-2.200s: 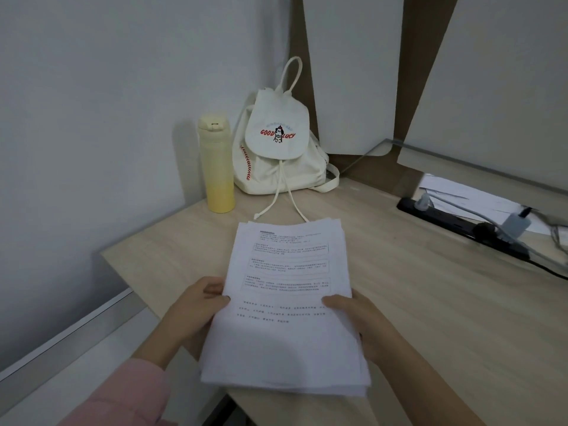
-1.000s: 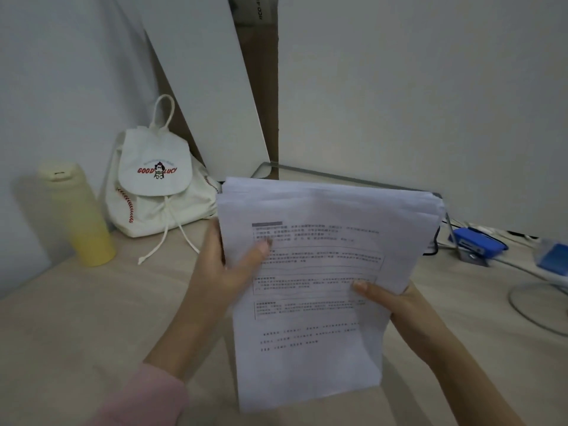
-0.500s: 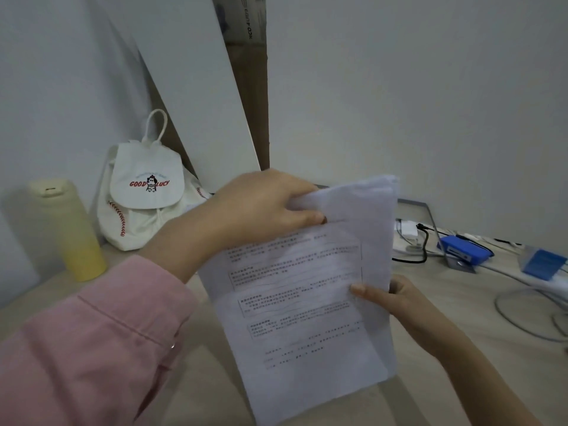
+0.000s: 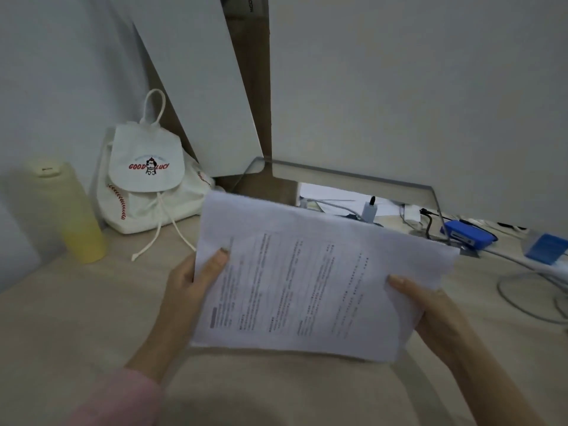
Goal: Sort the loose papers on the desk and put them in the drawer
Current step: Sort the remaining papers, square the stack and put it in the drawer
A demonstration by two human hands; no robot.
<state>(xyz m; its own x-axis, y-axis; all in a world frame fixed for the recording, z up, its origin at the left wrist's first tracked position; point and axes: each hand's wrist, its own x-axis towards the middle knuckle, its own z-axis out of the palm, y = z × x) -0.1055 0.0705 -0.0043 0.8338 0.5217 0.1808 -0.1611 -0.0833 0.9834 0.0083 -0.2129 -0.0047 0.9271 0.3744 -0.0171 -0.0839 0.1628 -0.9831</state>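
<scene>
Papers (image 4: 310, 281) sit in a stack between your two hands, lifted above the desk (image 4: 76, 309) and turned sideways so the printed lines run up and down. Your left hand (image 4: 187, 290) grips the stack's left edge, thumb pressed on the top sheet and fingers hidden behind. Your right hand (image 4: 430, 312) grips the lower right corner the same way, thumb on top. The edges of the sheets are slightly uneven along the top right.

At the back left of the desk a yellow bottle (image 4: 72, 216) stands upright against the wall, and just beside it a white drawstring bag (image 4: 147, 186) with red lettering leans near the corner, its cord trailing onto the desk. White boards (image 4: 199, 87) lean against the wall behind it. Off to the right, beyond the stack, you have a blue box (image 4: 468, 235), some cables (image 4: 522, 290) and a few loose sheets (image 4: 332, 195) under a ledge. A pink sleeve (image 4: 120, 398) covers your left forearm.
</scene>
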